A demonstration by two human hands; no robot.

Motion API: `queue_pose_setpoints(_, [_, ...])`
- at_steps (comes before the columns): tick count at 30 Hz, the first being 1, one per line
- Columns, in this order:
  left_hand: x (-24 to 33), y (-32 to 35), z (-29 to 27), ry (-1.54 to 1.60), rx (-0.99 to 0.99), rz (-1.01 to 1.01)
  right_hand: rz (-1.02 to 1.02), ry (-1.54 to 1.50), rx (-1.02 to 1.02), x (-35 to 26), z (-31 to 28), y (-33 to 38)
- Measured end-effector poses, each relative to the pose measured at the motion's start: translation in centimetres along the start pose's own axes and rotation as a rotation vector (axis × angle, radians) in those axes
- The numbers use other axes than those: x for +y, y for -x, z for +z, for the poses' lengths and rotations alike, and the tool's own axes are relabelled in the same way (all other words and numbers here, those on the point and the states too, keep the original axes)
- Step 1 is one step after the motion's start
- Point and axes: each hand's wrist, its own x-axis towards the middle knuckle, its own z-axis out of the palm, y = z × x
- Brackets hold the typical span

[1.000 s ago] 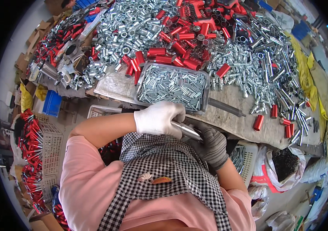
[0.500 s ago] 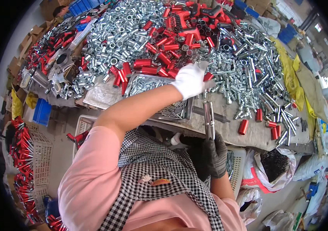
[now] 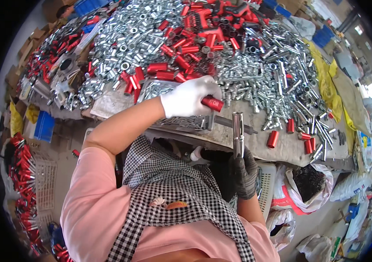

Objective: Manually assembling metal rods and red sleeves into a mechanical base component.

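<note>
My left hand [image 3: 193,97], in a white glove, is closed around a red metal sleeve [image 3: 212,103] with pale markings. It is over the near edge of the parts pile, above a metal tray [image 3: 210,123] of small silver pins. My right hand [image 3: 244,174], in a dark grey glove, grips the lower end of a shiny chrome tube [image 3: 238,131]. The tube points away from me, its far end over the table's front edge. The red sleeve and the tube are apart. Glove and sleeve hide the inner fingertips of my left hand.
Silver sockets [image 3: 129,48], red sleeves [image 3: 157,68] and small metal fittings [image 3: 255,78] heap across the table. A dark rod [image 3: 236,125] lies by the tray. Loose red sleeves [image 3: 273,139] lie at the right. Below stand a cream crate [image 3: 268,183] and a white sack [image 3: 288,187] of dark bits.
My left hand has moved left and slightly nearer, from the pile's edge by the tube, and the red sleeve now shows in its fingers. My right hand still holds the chrome tube, nearly in place.
</note>
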Motion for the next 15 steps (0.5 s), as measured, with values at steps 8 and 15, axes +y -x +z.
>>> queue_pose_setpoints(8, [1.4,6.4,-2.9,0.247,-0.146,-0.123,0.087,0.007,-0.332,2.6,1.7,-1.0])
queue_pose_setpoints(15, [2.4,8.8,-4.8,0.434,0.111,-0.338,0.106,-0.004,-0.383,3.1,3.9,-1.0])
